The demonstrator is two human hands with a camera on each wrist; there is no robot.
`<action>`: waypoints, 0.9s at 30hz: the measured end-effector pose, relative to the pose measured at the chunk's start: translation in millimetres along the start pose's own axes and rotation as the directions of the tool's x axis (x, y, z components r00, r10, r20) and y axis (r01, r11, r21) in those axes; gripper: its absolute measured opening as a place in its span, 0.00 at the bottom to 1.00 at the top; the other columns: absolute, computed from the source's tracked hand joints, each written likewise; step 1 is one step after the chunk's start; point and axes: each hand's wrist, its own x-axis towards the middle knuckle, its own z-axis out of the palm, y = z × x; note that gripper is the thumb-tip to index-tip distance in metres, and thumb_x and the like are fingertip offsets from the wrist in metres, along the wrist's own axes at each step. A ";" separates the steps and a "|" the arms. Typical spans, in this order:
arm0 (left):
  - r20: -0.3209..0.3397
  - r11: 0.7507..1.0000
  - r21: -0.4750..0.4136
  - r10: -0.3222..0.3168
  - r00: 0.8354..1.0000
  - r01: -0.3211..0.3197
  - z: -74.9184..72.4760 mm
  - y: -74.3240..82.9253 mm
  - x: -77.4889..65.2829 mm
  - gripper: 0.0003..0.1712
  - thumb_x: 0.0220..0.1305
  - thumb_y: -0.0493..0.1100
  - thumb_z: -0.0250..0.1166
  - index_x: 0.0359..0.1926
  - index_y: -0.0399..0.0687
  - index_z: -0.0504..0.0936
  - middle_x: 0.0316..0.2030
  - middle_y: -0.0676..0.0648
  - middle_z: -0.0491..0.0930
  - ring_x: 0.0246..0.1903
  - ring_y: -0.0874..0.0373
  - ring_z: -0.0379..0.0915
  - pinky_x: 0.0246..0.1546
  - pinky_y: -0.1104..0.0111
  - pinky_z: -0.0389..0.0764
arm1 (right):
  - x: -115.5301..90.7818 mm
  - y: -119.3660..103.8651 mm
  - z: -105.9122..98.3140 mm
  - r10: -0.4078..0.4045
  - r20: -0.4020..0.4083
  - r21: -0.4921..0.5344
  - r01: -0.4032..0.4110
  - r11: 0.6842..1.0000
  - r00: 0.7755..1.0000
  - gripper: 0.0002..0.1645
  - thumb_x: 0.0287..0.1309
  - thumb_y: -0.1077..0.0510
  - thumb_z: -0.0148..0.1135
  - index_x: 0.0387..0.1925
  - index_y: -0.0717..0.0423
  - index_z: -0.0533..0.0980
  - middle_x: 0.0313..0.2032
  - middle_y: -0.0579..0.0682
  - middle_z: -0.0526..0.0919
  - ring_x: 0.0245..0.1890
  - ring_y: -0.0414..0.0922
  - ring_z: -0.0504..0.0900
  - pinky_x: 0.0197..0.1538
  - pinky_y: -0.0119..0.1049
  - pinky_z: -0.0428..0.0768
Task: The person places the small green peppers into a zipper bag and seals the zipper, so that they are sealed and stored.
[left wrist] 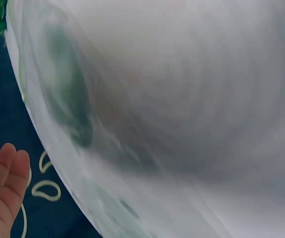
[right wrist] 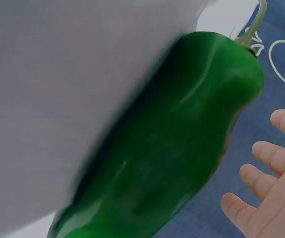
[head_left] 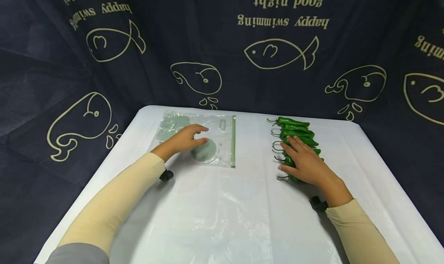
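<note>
A clear zip bag (head_left: 223, 140) with pale green printed patches lies flat at the table's back left, its green zip edge facing right. Above its left part is my left hand (head_left: 185, 138), fingers loosely bent and holding nothing. Several green peppers (head_left: 295, 127) lie side by side in a column at the back right, stems to the left. My right hand (head_left: 303, 162) is spread over the nearer peppers and hides part of them. One green pepper (right wrist: 167, 134) fills the middle of the right wrist view, with the relaxed fingers (right wrist: 268, 158) beside it.
The white-covered table (head_left: 208, 210) carries a see-through plastic sheet along its front. Behind and around it hangs a dark blue cloth (head_left: 215, 32) printed with fish, whales and lettering. A small black wrist device (head_left: 166, 175) sits under the left wrist, another (head_left: 318, 204) under the right.
</note>
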 end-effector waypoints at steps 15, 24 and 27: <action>0.074 0.988 0.139 0.060 0.995 -0.070 32.2 22.5 30.8 0.30 0.69 0.51 0.62 0.66 0.42 0.74 0.65 0.43 0.70 0.66 0.49 0.64 0.69 0.59 0.65 | 15.3 -14.9 4.5 -0.040 -0.017 0.034 0.040 0.999 0.999 0.51 0.62 0.33 0.61 0.74 0.58 0.60 0.74 0.64 0.53 0.74 0.63 0.48 0.70 0.65 0.55; 0.106 0.992 0.112 0.044 0.993 -0.056 45.2 38.7 51.3 0.32 0.67 0.52 0.64 0.67 0.42 0.73 0.66 0.43 0.69 0.67 0.50 0.63 0.69 0.60 0.64 | 25.4 -26.1 6.7 -0.060 -0.018 0.067 0.061 0.996 0.998 0.50 0.63 0.34 0.61 0.75 0.57 0.58 0.75 0.63 0.52 0.75 0.62 0.46 0.71 0.64 0.55; 0.121 0.993 0.093 0.058 0.991 -0.069 52.2 41.2 55.1 0.32 0.66 0.52 0.64 0.67 0.41 0.74 0.65 0.44 0.70 0.65 0.51 0.65 0.68 0.60 0.66 | 30.0 -29.6 5.9 -0.075 -0.026 0.065 0.077 0.995 0.997 0.50 0.63 0.34 0.61 0.75 0.57 0.58 0.75 0.64 0.52 0.74 0.62 0.47 0.71 0.63 0.55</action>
